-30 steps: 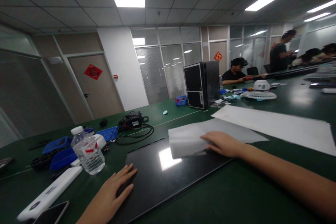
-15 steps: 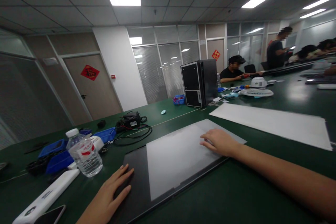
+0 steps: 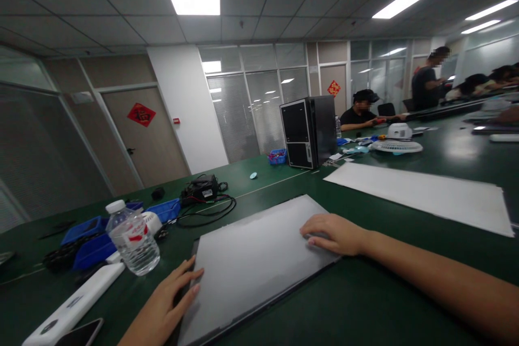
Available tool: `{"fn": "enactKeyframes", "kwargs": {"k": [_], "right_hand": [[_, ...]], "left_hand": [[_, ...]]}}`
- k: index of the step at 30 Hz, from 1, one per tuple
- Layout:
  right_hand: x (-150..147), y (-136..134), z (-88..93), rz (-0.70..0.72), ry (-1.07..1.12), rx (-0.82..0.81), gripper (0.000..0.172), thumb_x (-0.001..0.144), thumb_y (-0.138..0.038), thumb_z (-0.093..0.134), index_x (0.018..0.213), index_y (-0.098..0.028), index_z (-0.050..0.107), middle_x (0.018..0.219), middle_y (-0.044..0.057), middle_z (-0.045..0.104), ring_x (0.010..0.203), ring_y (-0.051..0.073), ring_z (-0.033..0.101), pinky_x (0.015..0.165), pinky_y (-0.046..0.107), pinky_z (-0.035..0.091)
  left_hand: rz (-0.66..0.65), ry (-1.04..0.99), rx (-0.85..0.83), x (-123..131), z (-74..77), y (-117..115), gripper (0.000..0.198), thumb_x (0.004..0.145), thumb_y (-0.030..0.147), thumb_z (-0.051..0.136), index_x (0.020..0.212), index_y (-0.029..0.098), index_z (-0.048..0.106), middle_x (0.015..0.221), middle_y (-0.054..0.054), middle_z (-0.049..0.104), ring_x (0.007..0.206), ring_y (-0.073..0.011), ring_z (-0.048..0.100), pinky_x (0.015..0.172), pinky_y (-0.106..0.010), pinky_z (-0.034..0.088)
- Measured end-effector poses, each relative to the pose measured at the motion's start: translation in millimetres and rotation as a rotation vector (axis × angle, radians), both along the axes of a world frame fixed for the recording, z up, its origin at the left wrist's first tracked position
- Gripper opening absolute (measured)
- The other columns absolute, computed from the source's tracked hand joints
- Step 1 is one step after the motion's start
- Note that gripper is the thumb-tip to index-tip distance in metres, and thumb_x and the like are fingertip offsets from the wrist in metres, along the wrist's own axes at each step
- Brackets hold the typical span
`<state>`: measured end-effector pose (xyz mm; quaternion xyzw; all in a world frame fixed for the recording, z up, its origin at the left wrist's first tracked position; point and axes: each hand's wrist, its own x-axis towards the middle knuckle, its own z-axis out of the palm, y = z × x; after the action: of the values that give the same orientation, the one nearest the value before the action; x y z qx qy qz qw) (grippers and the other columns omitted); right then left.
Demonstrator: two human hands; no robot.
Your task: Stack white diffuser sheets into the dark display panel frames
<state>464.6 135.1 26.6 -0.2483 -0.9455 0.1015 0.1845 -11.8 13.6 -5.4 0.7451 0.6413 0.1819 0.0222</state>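
Note:
A grey-white sheet (image 3: pixel 251 259) lies flat over a dark flat panel (image 3: pixel 284 293), covering nearly all of it, on the green table (image 3: pixel 365 308). My right hand (image 3: pixel 334 233) rests palm down on the sheet's right part, fingers stretched and pressing on it. My left hand (image 3: pixel 164 303) lies open at the panel's left edge, fingertips touching the sheet's near-left corner. Neither hand grips anything.
A water bottle (image 3: pixel 132 238), blue trays (image 3: pixel 93 243), a white oblong device (image 3: pixel 73 305) and a phone (image 3: pixel 79 333) sit left. A black power brick with cables (image 3: pixel 203 192) lies behind. A large white sheet (image 3: pixel 421 194), a computer tower (image 3: pixel 310 131) and seated people (image 3: pixel 360 111) are farther right.
My right hand has slid the grey-white sheet leftward over the dark panel; it was bunched at the right, then half across, and now covers it. My left hand stayed at the left edge.

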Motion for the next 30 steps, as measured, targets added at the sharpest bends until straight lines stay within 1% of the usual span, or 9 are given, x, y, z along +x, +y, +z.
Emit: {"fn": "enactKeyframes", "kwargs": {"k": [3,7,13,15,17,21,26,28,30], "right_hand": [[9,12,-3.5,-0.202,0.008,0.077,0.045,0.099,-0.048,0.042,0.123,-0.020,0.067,0.123,0.010,0.069,0.114,0.024,0.061,0.102,0.040,0.045],[22,28,-9.2,-0.468,-0.021,0.106,0.045,0.097,-0.048,0.043,0.123,-0.020,0.068,0.125,0.010,0.068,0.115,0.025,0.060,0.103,0.041,0.044],[33,40,-14.4,-0.680,-0.049,0.077,0.043,0.093,-0.046,0.043,0.110,-0.020,0.073,0.110,0.011,0.074,0.100,0.029,0.067,0.087,0.043,0.051],[33,40,-14.3,-0.685,-0.059,0.060,0.042,0.093,-0.046,0.044,0.109,-0.022,0.074,0.104,0.010,0.075,0.093,0.027,0.069,0.082,0.040,0.052],[32,39,-13.9,-0.641,-0.062,0.047,0.041,0.094,-0.046,0.044,0.113,-0.025,0.073,0.104,0.008,0.076,0.093,0.025,0.069,0.084,0.038,0.051],[33,38,-14.6,-0.555,-0.055,0.025,0.045,0.096,-0.044,0.041,0.126,-0.024,0.067,0.117,0.007,0.073,0.105,0.025,0.067,0.094,0.039,0.049],[50,51,-17.1,-0.464,-0.076,-0.003,0.046,0.094,-0.044,0.047,0.136,-0.029,0.059,0.135,0.000,0.064,0.121,0.020,0.060,0.105,0.033,0.044],[67,64,-17.1,-0.511,-0.082,0.016,0.047,0.094,-0.045,0.048,0.137,-0.029,0.058,0.139,0.000,0.061,0.126,0.021,0.056,0.109,0.035,0.041],[92,79,-17.3,-0.637,-0.080,0.056,0.047,0.095,-0.040,0.046,0.138,-0.024,0.057,0.143,0.005,0.057,0.132,0.023,0.050,0.113,0.039,0.037]], "left_hand": [[0.026,-0.002,0.012,-3,2.6,2,0.040,0.093,0.050,0.050,0.115,0.026,0.073,0.146,-0.005,0.058,0.131,-0.0291,0.057,0.110,-0.050,0.045],[0.049,0.031,0.035,-2,10.2,1,0.034,0.090,0.051,0.053,0.100,0.028,0.077,0.134,-0.002,0.068,0.122,-0.0291,0.064,0.106,-0.048,0.050],[0.035,0.068,0.023,-3,9.3,1,0.041,0.091,0.054,0.049,0.113,0.031,0.075,0.133,0.000,0.069,0.123,-0.0270,0.064,0.109,-0.048,0.047],[0.034,0.070,0.027,-4,7.9,2,0.042,0.091,0.055,0.049,0.116,0.031,0.074,0.134,0.000,0.068,0.125,-0.0271,0.063,0.109,-0.048,0.046],[0.025,0.069,0.029,-5,7.0,2,0.043,0.091,0.055,0.049,0.119,0.031,0.072,0.135,0.000,0.067,0.126,-0.0274,0.061,0.110,-0.048,0.045],[-0.006,0.063,0.025,-6,3.6,0,0.047,0.091,0.054,0.051,0.129,0.032,0.066,0.141,0.000,0.061,0.132,-0.0287,0.055,0.110,-0.049,0.043],[0.004,0.053,0.025,-6,-0.7,-1,0.052,0.091,0.052,0.052,0.139,0.033,0.057,0.147,0.001,0.053,0.137,-0.0316,0.047,0.110,-0.054,0.040],[0.004,0.049,0.022,-5,-0.4,-1,0.053,0.091,0.053,0.051,0.140,0.033,0.056,0.148,0.000,0.052,0.138,-0.0320,0.046,0.110,-0.054,0.040],[0.007,0.044,0.024,-5,0.3,-1,0.054,0.092,0.053,0.050,0.141,0.032,0.055,0.149,0.000,0.051,0.138,-0.0321,0.044,0.111,-0.054,0.039]]}}
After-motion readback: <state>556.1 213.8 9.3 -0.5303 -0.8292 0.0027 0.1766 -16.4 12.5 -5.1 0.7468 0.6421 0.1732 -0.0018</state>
